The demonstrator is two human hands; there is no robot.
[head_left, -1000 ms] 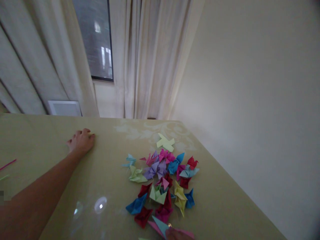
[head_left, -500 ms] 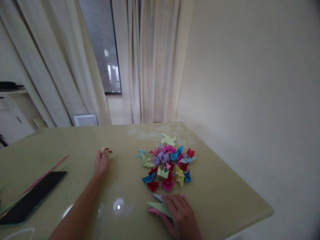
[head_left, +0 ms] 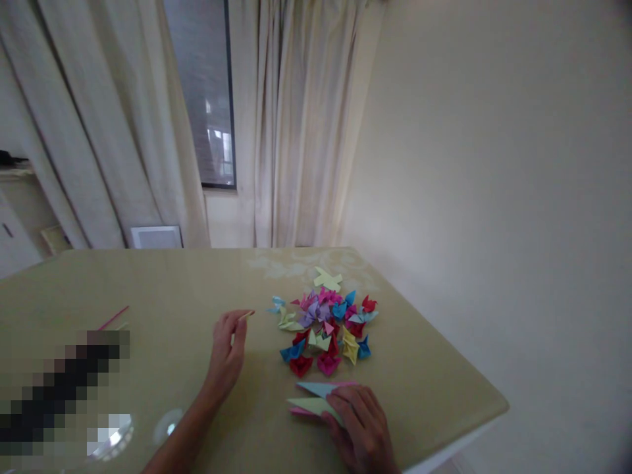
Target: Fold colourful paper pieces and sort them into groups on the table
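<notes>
My left hand is raised over the table, fingers pinched on a small, thin, pale yellow piece seen edge-on; its exact shape is hard to make out. To its right, my right hand grips pointed folded papers near the table's front. A light blue folded paper and a pale green one stick out leftward from under its fingers, with pink paper along their edges. Just beyond lies a cluster of small origami pieces in purple, pink, red, blue, yellow and green.
A pale green cross-shaped paper lies behind the cluster. On the left, a pink stick lies beside a dark, pixelated object. The table ends at a slanting right edge near the wall, with curtains behind.
My left hand has moved right and nearer to me, toward the origami cluster, still with the small yellow piece. My right hand stays on the folded papers. The view has shifted slightly.
</notes>
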